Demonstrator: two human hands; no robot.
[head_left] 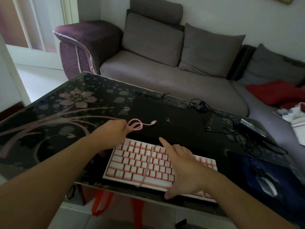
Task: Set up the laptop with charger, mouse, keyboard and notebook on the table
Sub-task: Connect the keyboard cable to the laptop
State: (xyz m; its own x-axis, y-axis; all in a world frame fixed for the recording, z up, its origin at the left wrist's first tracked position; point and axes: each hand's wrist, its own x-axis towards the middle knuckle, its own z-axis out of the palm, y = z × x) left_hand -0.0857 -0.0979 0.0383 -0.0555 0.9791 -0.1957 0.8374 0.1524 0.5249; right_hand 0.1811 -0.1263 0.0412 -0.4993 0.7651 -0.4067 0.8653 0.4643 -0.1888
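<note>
the step in hand looks like hooking up the keyboard, which lies at the near edge of the table, just in front of the closed black laptop. nearest the camera, the right hand rests spread over the right half of the keys, fingers straight, forefinger pointing toward the laptop, gripping nothing. a little farther and to the left, the left hand pinches the pink cable near its free end; the cable loops beside the fingers, its plug lies on the laptop lid, and the rest trails back across the keys to the near edge.

the next move likely calls for carrying that plug to a port on the laptop's side, though no port shows from here, and the lid is not yet raised.

to the right, the mouse sits on a dark blue pad. beyond it the charger brick lies among its tangled black cord, well apart from both hands. no notebook can be told on the table.
</note>
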